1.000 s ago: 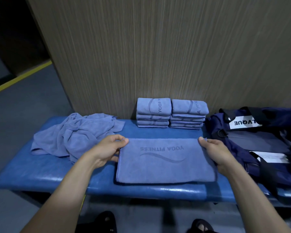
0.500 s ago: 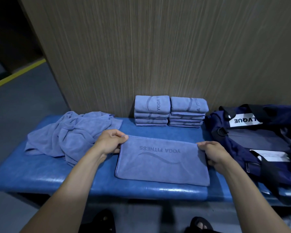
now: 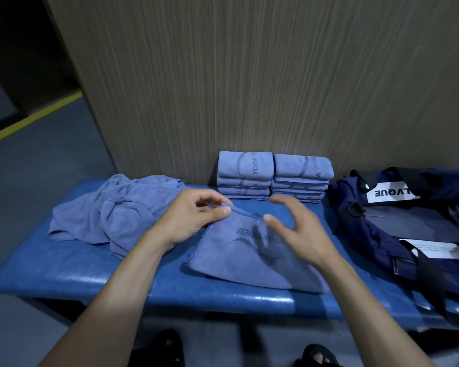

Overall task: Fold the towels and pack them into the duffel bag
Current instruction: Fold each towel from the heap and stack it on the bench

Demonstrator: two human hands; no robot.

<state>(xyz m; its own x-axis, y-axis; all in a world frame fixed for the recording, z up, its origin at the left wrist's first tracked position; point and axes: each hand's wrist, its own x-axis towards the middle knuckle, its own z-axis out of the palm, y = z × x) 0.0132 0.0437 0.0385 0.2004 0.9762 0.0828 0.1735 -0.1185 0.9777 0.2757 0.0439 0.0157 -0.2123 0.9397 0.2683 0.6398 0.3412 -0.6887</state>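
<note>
A half-folded blue towel (image 3: 239, 263) with dark lettering lies on the blue padded bench (image 3: 85, 274) in front of me. My left hand (image 3: 191, 215) pinches its far left corner between thumb and fingers. Blurred by motion, my right hand (image 3: 294, 229) hovers over the towel's middle with fingers spread and bent, gripping nothing that I can see. Two stacks of folded towels (image 3: 273, 178) stand side by side against the wall behind it. The navy duffel bag (image 3: 408, 226) lies open at the bench's right end, with a white label on it.
A crumpled heap of unfolded blue towels (image 3: 112, 213) covers the bench's left part. A wood-grain wall (image 3: 249, 88) rises right behind the bench. My sandalled feet (image 3: 170, 350) show on the grey floor below the front edge.
The right hand has let go of the towel's right corner and swung left over the towel. The left hand has lifted its corner. The towel now looks narrower and rumpled.
</note>
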